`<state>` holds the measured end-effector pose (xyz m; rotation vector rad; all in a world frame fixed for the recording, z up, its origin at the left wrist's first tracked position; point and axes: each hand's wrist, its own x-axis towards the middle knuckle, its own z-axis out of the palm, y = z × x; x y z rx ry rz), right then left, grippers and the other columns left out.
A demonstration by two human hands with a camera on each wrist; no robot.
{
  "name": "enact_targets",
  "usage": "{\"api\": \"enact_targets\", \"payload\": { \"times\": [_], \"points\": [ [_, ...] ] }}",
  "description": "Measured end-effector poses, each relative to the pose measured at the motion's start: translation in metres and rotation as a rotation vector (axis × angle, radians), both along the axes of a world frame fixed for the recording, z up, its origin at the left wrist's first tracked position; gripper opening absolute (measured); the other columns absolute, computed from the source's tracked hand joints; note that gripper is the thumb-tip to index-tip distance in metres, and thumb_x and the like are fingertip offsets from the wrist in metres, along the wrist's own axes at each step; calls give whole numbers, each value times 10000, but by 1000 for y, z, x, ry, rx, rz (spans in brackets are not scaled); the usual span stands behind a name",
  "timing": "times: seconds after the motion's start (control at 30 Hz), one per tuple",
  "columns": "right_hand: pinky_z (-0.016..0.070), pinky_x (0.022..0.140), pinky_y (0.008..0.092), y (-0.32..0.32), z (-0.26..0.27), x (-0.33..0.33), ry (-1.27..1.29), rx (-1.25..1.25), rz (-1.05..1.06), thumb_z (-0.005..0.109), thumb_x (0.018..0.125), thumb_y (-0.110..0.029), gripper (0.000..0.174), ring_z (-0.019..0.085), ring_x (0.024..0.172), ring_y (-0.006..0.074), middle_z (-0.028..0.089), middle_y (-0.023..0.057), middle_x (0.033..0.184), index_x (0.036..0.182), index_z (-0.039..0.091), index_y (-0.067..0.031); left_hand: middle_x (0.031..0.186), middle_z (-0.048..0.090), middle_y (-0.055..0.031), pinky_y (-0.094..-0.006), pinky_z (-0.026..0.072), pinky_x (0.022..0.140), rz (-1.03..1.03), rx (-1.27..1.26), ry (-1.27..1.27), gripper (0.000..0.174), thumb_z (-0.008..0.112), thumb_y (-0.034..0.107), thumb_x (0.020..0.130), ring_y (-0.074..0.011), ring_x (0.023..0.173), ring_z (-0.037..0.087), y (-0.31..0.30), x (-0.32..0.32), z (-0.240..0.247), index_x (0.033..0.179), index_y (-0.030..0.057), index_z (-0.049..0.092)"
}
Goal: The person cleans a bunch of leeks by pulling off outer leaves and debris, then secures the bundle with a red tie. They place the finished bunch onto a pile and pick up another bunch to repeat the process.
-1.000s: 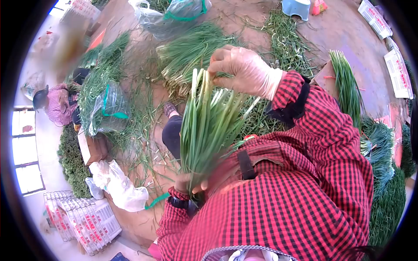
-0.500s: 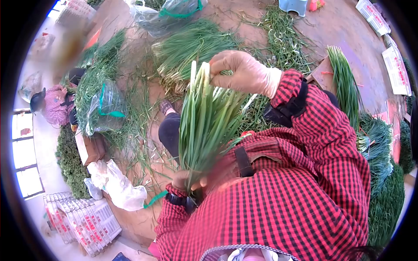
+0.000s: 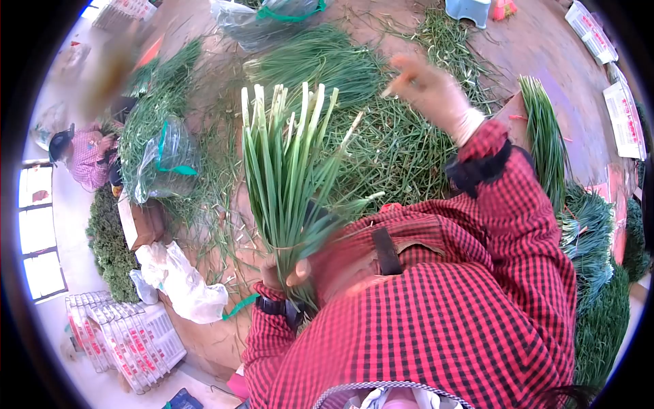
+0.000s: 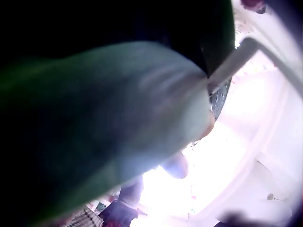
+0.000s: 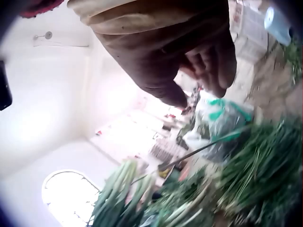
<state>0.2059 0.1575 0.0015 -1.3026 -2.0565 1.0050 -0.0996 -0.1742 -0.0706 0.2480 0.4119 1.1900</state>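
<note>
In the head view the left hand (image 3: 289, 273) grips the lower, leafy part of a bunch of green onions (image 3: 283, 163), whose white ends fan out at the top. Blurred leaf fills much of the left wrist view, hiding most of that hand. The gloved right hand (image 3: 429, 92) is off to the right of the bunch, apart from it. Its fingers bend loosely in the right wrist view, where the hand (image 5: 175, 52) has a gap between thumb and fingers, above the onions' white ends (image 5: 124, 177). A thin stalk (image 5: 203, 150) shows below it.
A pile of green onions (image 3: 320, 65) and loose trimmings (image 3: 388, 150) lie on the floor. White plastic (image 3: 184, 283) and stacked crates (image 3: 129, 341) are at the left. A tied bunch (image 3: 541, 136) lies at the right; another person (image 3: 88, 157) sits far left.
The right hand has left the white ends and moved right and slightly up. The bunch has shifted left, its white ends spread wider; the left hand still grips it.
</note>
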Motion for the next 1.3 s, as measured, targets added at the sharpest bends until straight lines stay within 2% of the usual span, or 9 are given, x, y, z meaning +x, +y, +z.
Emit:
{"api": "enact_targets", "payload": {
  "times": [0.2, 0.3, 0.43, 0.5, 0.73, 0.87, 0.93, 1.03, 1.3],
  "points": [
    [515, 662, 256, -89, 1, -68, 313, -320, 469, 671, 956, -252, 331, 598, 694, 102, 671, 39, 778, 1212, 647, -44, 765, 659, -145, -272, 346, 414, -47, -70, 177, 660, 612, 468, 875, -128, 443, 467, 3, -2, 7, 1197, -108, 586],
    [537, 651, 298, -118, -10, -63, 483, 2, 605, 658, 966, -246, 192, 681, 705, 194, 706, 111, 807, 1000, 712, -65, 871, 669, -191, -250, 349, 380, 13, -47, 166, 715, 610, 392, 916, -118, 412, 478, 3, -1, 11, 1436, -25, 352],
    [565, 726, 390, -120, 27, -35, -291, -66, 1199, 638, 890, -302, 226, 707, 859, 280, 722, 122, 893, 984, 748, -129, 925, 671, -209, -244, 350, 367, 86, -30, 140, 721, 620, 383, 920, -109, 405, 484, 4, -3, 15, 1430, -50, 350],
    [569, 816, 383, -99, 22, -34, -920, -169, 1064, 705, 823, -235, 297, 703, 844, 305, 720, 124, 921, 1068, 719, -68, 867, 675, -206, -248, 346, 368, 6, -10, 160, 546, 633, 360, 899, -117, 406, 489, 7, -8, 17, 1241, -50, 523],
    [331, 1170, 357, -26, -13, -16, 369, 94, 428, 768, 803, -51, 751, 374, 1416, 216, 387, 104, 1552, 1473, 431, -87, 837, 678, -257, -272, 352, 349, -65, -93, 372, 402, 649, 220, 835, -187, 387, 490, 12, 8, 44, 1041, -122, 599],
    [537, 881, 275, -34, 6, -19, 426, -527, 325, 631, 938, -29, 302, 630, 985, 93, 694, 9, 1075, 1239, 633, -51, 878, 688, -261, -250, 392, 372, -173, -65, 437, 569, 703, 270, 852, -191, 439, 542, 11, 11, 47, 1214, -135, 535],
    [542, 652, 220, -18, 0, -5, 374, -150, 277, 562, 1012, -168, 228, 642, 797, 70, 677, -8, 935, 1191, 651, -60, 889, 701, -229, -249, 409, 432, -176, -113, 491, 455, 707, 260, 854, -163, 469, 537, 9, 15, 58, 1137, -80, 599],
    [530, 749, 248, 18, -4, 38, 126, -369, -159, 559, 1025, -269, 288, 653, 876, 112, 682, 30, 937, 1187, 663, -55, 901, 707, -221, -245, 429, 452, -192, -136, 569, 428, 723, 229, 846, -160, 497, 560, 6, 13, 60, 1139, -61, 609],
    [496, 915, 310, -9, 49, 23, -118, -427, 567, 701, 928, -338, 416, 634, 1007, 168, 713, 94, 1049, 1094, 706, 43, 890, 712, -219, -253, 438, 423, -162, -96, 697, 482, 728, 246, 837, -187, 520, 602, 17, 22, 57, 1168, -76, 592]
  ]
}}
